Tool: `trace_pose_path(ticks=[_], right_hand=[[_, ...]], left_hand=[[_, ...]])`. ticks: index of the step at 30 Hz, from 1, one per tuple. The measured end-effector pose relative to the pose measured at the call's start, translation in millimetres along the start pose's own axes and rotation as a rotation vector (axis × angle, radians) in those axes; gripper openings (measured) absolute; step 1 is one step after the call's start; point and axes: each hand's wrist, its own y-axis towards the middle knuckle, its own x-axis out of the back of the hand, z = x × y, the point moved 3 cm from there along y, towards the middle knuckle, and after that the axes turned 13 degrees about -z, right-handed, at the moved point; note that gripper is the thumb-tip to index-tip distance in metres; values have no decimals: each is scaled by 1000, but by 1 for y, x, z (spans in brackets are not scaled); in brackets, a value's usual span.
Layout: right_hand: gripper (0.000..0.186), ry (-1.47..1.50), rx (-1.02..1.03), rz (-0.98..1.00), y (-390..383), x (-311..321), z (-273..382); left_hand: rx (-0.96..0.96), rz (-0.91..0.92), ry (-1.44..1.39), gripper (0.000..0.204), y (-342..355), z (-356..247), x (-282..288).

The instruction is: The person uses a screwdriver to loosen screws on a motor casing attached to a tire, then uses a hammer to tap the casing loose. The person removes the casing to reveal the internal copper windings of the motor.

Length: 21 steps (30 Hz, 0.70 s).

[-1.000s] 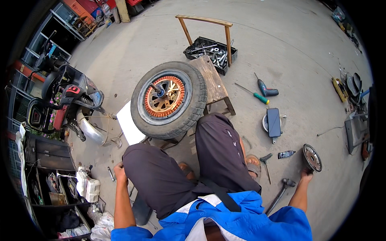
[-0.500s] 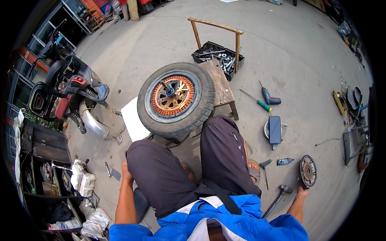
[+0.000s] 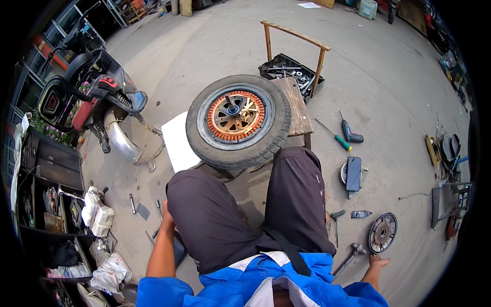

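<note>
My right hand [image 3: 377, 262] is low at the right, its fingers stretched out by the lower edge of a round metal hub cover [image 3: 382, 233]. The cover rests tilted or flat on the ground; I cannot tell which. My left hand [image 3: 166, 219] hangs beside my left knee, which hides most of its fingers. A thin rod-shaped tool [image 3: 159, 209] shows just past it. In front of my knees a wheel [image 3: 238, 125] with a black tyre lies flat, orange-copper windings ringing its hub and an axle standing up in the middle.
A wooden bench [image 3: 294, 105] supports the wheel. Behind stands a black tool tray [image 3: 286, 64] with a wooden handle. On the right lie a screwdriver [image 3: 335, 135], a power drill [image 3: 350, 130], a dark phone [image 3: 353, 174], a tube [image 3: 361, 214] and a hammer [image 3: 353, 253]. Left, a scooter [image 3: 97, 102].
My right hand has let go of the hub cover, which is now on the ground with its face turned up more. The whole view has shifted a little as my head turned.
</note>
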Motion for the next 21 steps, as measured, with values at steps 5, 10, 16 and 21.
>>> trace_pose_path(ticks=[5, 10, 16, 21], right_hand=[[92, -277, 464, -379, 44, -5, 78], [64, -520, 867, -383, 39, -90, 127], [48, -543, 928, 265, -31, -261, 70], [36, -663, 1082, 722, -134, -393, -28]], left_hand=[[51, 16, 119, 11, 0, 28, 5], [186, 41, 252, 13, 6, 41, -11], [391, 101, 461, 17, 12, 36, -28], [552, 122, 586, 20, 22, 27, -52]])
